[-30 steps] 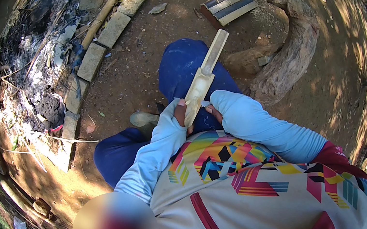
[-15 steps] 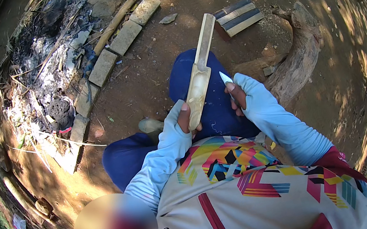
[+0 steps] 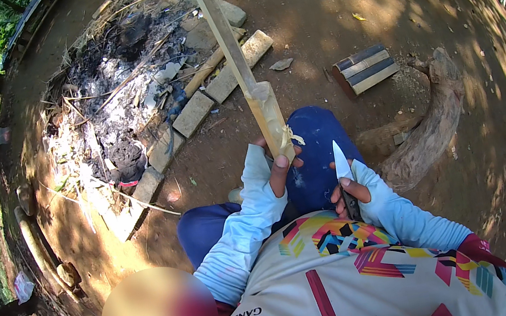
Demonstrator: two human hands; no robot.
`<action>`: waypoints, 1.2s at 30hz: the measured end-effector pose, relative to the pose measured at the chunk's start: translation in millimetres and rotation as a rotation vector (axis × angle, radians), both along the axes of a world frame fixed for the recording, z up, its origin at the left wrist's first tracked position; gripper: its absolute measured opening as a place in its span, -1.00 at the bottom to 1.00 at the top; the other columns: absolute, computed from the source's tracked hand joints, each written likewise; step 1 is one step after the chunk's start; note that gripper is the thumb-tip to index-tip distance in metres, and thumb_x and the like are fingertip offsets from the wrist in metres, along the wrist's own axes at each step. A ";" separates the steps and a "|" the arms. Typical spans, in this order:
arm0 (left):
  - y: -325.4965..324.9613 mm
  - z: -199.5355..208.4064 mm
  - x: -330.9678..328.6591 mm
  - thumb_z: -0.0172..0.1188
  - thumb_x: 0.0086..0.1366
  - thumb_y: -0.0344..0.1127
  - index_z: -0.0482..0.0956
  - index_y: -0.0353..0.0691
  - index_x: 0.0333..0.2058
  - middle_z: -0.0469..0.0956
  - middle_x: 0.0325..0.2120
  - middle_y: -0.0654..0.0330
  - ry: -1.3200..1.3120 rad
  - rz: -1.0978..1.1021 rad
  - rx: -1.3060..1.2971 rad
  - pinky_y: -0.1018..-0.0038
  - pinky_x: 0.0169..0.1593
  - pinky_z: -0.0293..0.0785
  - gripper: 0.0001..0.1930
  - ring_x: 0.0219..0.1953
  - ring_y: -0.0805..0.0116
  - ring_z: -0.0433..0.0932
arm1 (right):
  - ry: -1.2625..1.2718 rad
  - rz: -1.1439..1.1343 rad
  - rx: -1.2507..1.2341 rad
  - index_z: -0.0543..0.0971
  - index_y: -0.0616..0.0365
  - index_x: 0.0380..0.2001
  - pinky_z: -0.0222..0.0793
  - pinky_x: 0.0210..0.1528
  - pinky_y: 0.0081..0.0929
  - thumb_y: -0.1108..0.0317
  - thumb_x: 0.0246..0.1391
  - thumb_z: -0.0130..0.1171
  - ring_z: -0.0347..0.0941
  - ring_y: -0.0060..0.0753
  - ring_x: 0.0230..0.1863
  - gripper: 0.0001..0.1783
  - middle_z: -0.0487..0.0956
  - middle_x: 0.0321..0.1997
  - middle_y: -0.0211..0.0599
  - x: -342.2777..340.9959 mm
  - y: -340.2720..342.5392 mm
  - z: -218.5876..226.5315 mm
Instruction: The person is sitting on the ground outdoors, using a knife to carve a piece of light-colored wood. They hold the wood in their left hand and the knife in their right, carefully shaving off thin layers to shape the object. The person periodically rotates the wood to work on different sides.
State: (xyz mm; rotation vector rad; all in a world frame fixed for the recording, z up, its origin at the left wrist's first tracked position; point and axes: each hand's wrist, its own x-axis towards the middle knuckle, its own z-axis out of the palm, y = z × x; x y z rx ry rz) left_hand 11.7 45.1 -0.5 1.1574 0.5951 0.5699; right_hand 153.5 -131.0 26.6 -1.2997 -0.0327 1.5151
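Note:
A roughly carved wooden scoop (image 3: pixel 243 71), pale, with a long flat handle and a wider end, stands tilted up before me. My left hand (image 3: pixel 279 170) is closed around the bottom of its wide end, the handle pointing away to the upper left. Thin curled shavings (image 3: pixel 294 136) cling to the edge of the wide end. My right hand (image 3: pixel 355 193) grips a small knife (image 3: pixel 342 166) by its dark handle, over my lap. The blade points up and away from me, apart from the wood.
At the left lies an ash heap (image 3: pixel 115 67) with charred bits, edged by bricks (image 3: pixel 194 114). A striped block of dark and light slats (image 3: pixel 366 70) sits ahead right on the dirt. Nearer is a curved log (image 3: pixel 428 134). My blue-clad knee (image 3: pixel 314 137) is beneath the hands.
The scoop has turned, its handle now leaning left, with its side facing me and shavings showing. The knife has tipped more upright and more of it shows. The whole view has shifted.

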 end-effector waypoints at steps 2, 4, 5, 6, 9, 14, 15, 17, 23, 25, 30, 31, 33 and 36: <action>5.5 5.4 0.5 0.26 0.24 0.10 0.17 -0.38 0.14 0.54 -0.17 -0.02 -0.040 0.006 0.020 0.33 -0.05 0.54 -0.24 -0.20 0.22 0.61 | -0.046 0.068 0.033 0.20 0.16 0.25 0.43 -0.43 -0.48 0.30 0.29 0.05 0.46 -0.46 -0.49 -0.48 0.51 -0.42 -0.22 0.9 -0.9 -4.6; 9.3 10.8 0.9 0.31 0.23 -0.04 0.17 -0.37 0.15 0.53 -0.14 -0.03 -0.085 -0.003 0.014 0.30 0.01 0.53 -0.28 -0.13 0.17 0.61 | -0.205 0.094 0.042 0.25 0.19 0.20 0.40 -0.45 -0.51 0.29 0.28 0.07 0.43 -0.51 -0.51 -0.51 0.51 -0.45 -0.26 4.4 4.4 -0.4; 9.4 13.5 0.3 0.32 0.22 -0.12 0.16 -0.36 0.15 0.53 -0.11 -0.04 -0.105 -0.014 -0.001 0.29 0.04 0.52 -0.30 -0.09 0.15 0.60 | -0.280 0.107 0.047 0.27 0.21 0.18 0.38 -0.46 -0.52 0.28 0.28 0.08 0.42 -0.53 -0.52 -0.52 0.50 -0.46 -0.27 6.3 7.3 1.6; 9.4 15.8 0.2 0.34 0.21 -0.19 0.16 -0.35 0.16 0.52 -0.09 -0.05 -0.125 -0.025 -0.015 0.28 0.07 0.51 -0.31 -0.05 0.12 0.59 | -0.321 0.085 0.049 0.30 0.22 0.15 0.37 -0.47 -0.53 0.28 0.26 0.11 0.41 -0.55 -0.54 -0.53 0.50 -0.46 -0.29 8.3 11.0 3.7; 6.3 21.1 2.7 0.34 0.17 -0.33 0.16 -0.33 0.17 0.50 -0.01 -0.11 -0.081 -0.031 -0.018 0.24 0.14 0.48 -0.32 0.04 0.06 0.55 | -0.440 0.015 0.050 0.37 0.25 0.06 0.34 -0.51 -0.56 0.26 0.21 0.19 0.37 -0.59 -0.57 -0.56 0.50 -0.45 -0.32 13.0 26.1 10.0; -2.2 18.7 9.8 0.34 0.15 -0.44 0.17 -0.31 0.16 0.50 0.03 -0.14 -0.006 -0.077 0.103 0.27 0.16 0.47 -0.33 0.08 0.11 0.54 | -0.401 -0.074 0.112 0.42 0.26 -0.02 0.33 -0.57 -0.58 0.22 0.15 0.29 0.37 -0.63 -0.60 -0.55 0.51 -0.42 -0.35 14.4 43.9 2.9; -7.9 20.2 13.1 0.34 0.15 -0.46 0.19 -0.32 0.16 0.51 0.03 -0.12 0.000 -0.081 0.085 0.29 0.16 0.47 -0.34 0.07 0.13 0.54 | -0.341 -0.085 0.126 0.42 0.26 -0.02 0.33 -0.57 -0.58 0.22 0.14 0.29 0.38 -0.64 -0.60 -0.55 0.51 -0.42 -0.35 14.3 45.3 1.8; -22.0 25.3 20.6 0.33 0.15 -0.49 0.22 -0.32 0.14 0.52 0.03 -0.09 -0.061 -0.056 -0.040 0.33 0.15 0.47 -0.38 0.07 0.20 0.54 | -0.224 -0.095 0.148 0.42 0.23 -0.04 0.34 -0.58 -0.58 0.22 0.14 0.29 0.37 -0.63 -0.61 -0.57 0.49 -0.43 -0.38 12.9 46.9 3.5; -25.8 28.2 36.5 0.29 0.20 -0.51 0.26 -0.33 0.19 0.51 0.06 -0.01 0.149 -0.175 0.403 0.40 0.15 0.44 -0.40 0.05 0.33 0.54 | -0.041 -0.219 0.126 0.35 0.17 -0.01 0.36 -0.59 -0.52 0.24 0.16 0.27 0.38 -0.57 -0.61 -0.56 0.48 -0.42 -0.33 39.1 30.0 -4.0; -21.9 29.7 37.6 0.25 0.25 -0.46 0.27 -0.35 0.21 0.52 0.05 0.00 0.174 -0.272 0.456 0.40 0.14 0.44 -0.43 0.02 0.34 0.56 | -0.048 -0.205 0.161 0.38 0.18 -0.05 0.35 -0.58 -0.50 0.26 0.14 0.29 0.38 -0.57 -0.61 -0.58 0.49 -0.43 -0.33 60.8 20.9 -4.1; -8.8 70.0 39.8 0.07 0.38 -0.22 0.29 -0.33 0.25 0.49 0.07 -0.05 0.049 -0.554 -0.457 0.39 -0.03 0.59 -0.47 -0.08 0.21 0.63 | -0.227 0.028 0.174 0.50 0.22 -0.22 0.33 -0.57 -0.56 0.23 0.05 0.35 0.36 -0.63 -0.62 -0.65 0.51 -0.53 -0.37 136.6 -14.5 7.6; -9.5 71.8 49.0 0.07 0.37 -0.19 0.30 -0.33 0.24 0.51 0.05 -0.07 0.060 -0.639 -0.529 0.42 -0.11 0.61 -0.47 -0.11 0.20 0.64 | -0.275 0.033 0.164 0.51 0.23 -0.22 0.32 -0.57 -0.57 0.22 0.05 0.36 0.36 -0.64 -0.62 -0.64 0.51 -0.53 -0.37 147.6 -19.6 11.6; -11.7 87.3 64.8 0.10 0.35 -0.12 0.32 -0.34 0.21 0.55 -0.05 -0.08 0.143 -0.789 -0.558 0.49 -0.32 0.61 -0.44 -0.23 0.22 0.66 | -0.353 0.066 0.149 0.52 0.23 -0.20 0.31 -0.58 -0.59 0.20 0.04 0.37 0.35 -0.66 -0.63 -0.62 0.52 -0.54 -0.39 162.1 -22.6 17.7; -17.8 96.8 91.0 0.13 0.32 -0.09 0.30 -0.34 0.19 0.60 -0.18 -0.03 0.395 -0.952 -0.438 0.53 -0.51 0.54 -0.42 -0.41 0.33 0.65 | -0.451 0.041 0.115 0.51 0.24 -0.17 0.32 -0.56 -0.61 0.22 0.06 0.33 0.35 -0.68 -0.62 -0.62 0.55 -0.48 -0.38 174.8 -23.9 23.4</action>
